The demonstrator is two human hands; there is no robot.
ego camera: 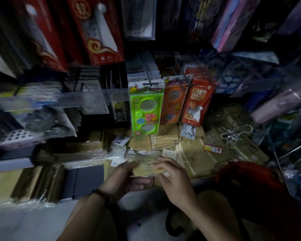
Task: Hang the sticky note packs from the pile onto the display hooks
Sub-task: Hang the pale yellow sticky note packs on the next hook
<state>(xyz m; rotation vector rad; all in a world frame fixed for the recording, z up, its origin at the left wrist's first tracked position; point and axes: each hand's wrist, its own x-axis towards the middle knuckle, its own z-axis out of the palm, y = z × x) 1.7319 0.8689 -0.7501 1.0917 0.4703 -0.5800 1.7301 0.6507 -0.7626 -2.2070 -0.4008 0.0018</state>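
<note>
Dim light, some motion blur.

- Near centre: left hand (124, 177) and right hand (175, 179) hold one sticky note pack (147, 166) between them, raised just above the surface. The pack is pale yellow in clear wrap.
- Left hand: fingers curled under and around the pack's left edge, thumb on top. Dark wristband (102, 194) on the wrist.
- Right hand: fingers bent over the pack's right edge, gripping it. Thumb position cannot be told.
- Near left: dark notebook (83, 180) lies flat. Film-wrapped tan stacks (40, 185) sit beside it, further left.
- Near right: red fabric (247, 178), shape unclear.
- Just beyond the hands: pile (165, 139) of tan wrapped packs, spread across the surface in overlapping rows. Small white tagged packs lie at its near edge.
- Far, above the pile: display hook (147, 73) juts forward and carries a green stencil pack (146, 108). To its right hang an orange pack (174, 100) and a red pack (196, 101), each on its own hook.
- Farthest: upper racks of hanging goods, too dark to identify.
</note>
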